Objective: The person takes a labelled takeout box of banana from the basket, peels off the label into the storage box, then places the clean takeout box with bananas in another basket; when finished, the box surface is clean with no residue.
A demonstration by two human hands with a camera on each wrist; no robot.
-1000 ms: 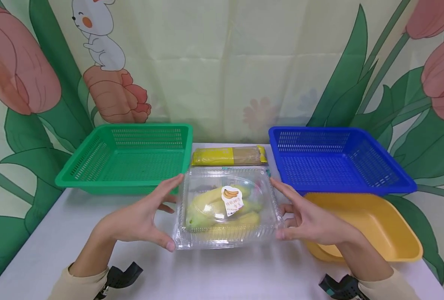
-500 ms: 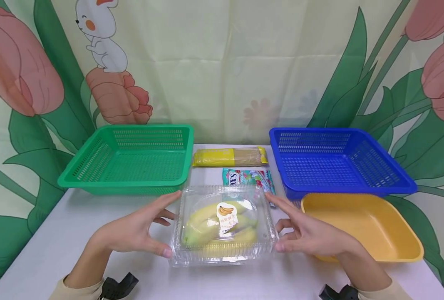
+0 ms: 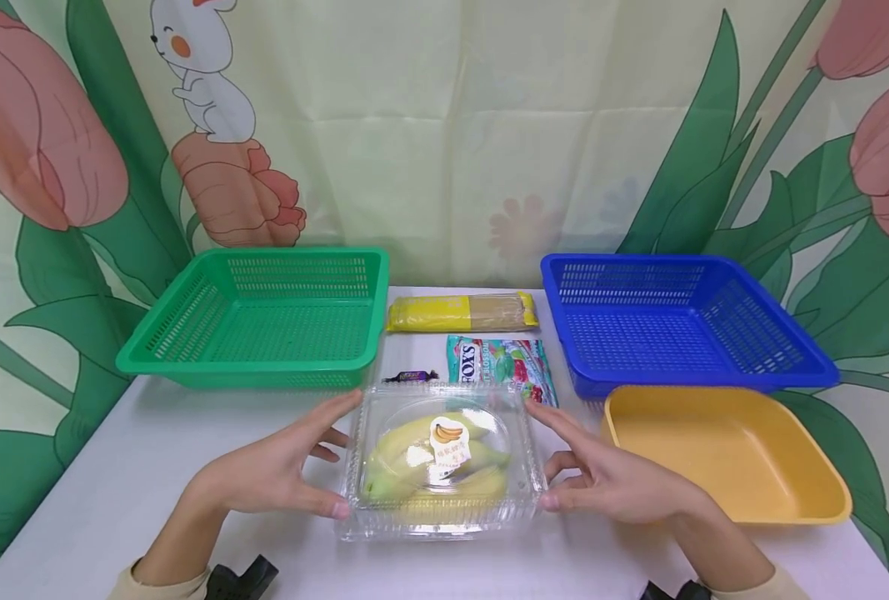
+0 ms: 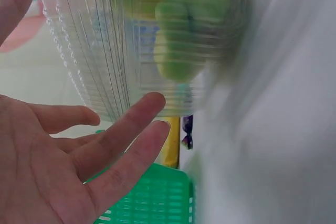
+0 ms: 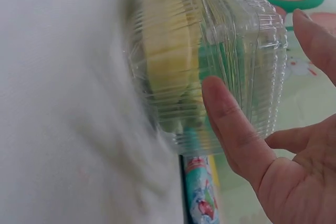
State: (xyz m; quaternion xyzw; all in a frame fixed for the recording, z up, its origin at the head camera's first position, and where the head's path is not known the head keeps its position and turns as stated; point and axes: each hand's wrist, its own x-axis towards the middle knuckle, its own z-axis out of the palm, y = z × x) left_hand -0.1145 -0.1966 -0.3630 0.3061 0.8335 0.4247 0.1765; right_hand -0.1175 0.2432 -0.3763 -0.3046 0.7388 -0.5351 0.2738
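A clear plastic clamshell box (image 3: 444, 525) with bananas (image 3: 399, 462) inside stands at the middle front of the white table, a banana label (image 3: 450, 446) on its lid. My left hand (image 3: 260, 471) is at its left side, thumb near the front corner and forefinger near the back one. On the right side my right hand (image 3: 616, 479) mirrors it. In the left wrist view, fairly straight fingers (image 4: 123, 145) reach to the box wall. A straight finger (image 5: 231, 119) lies along the wall in the right wrist view. Neither hand is curled round the box.
Behind the box lie a small purple-wrapped candy (image 3: 412, 377), a teal candy bag (image 3: 500, 367) and a yellow-and-brown packet (image 3: 462, 312). A green basket (image 3: 252, 367) stands left, a blue basket (image 3: 699, 379) right, and a yellow tub (image 3: 729, 458) in front of the blue one.
The box has moved towards me with both hands at its sides, then slightly left. The candy bag and the small purple candy behind it have come into view.
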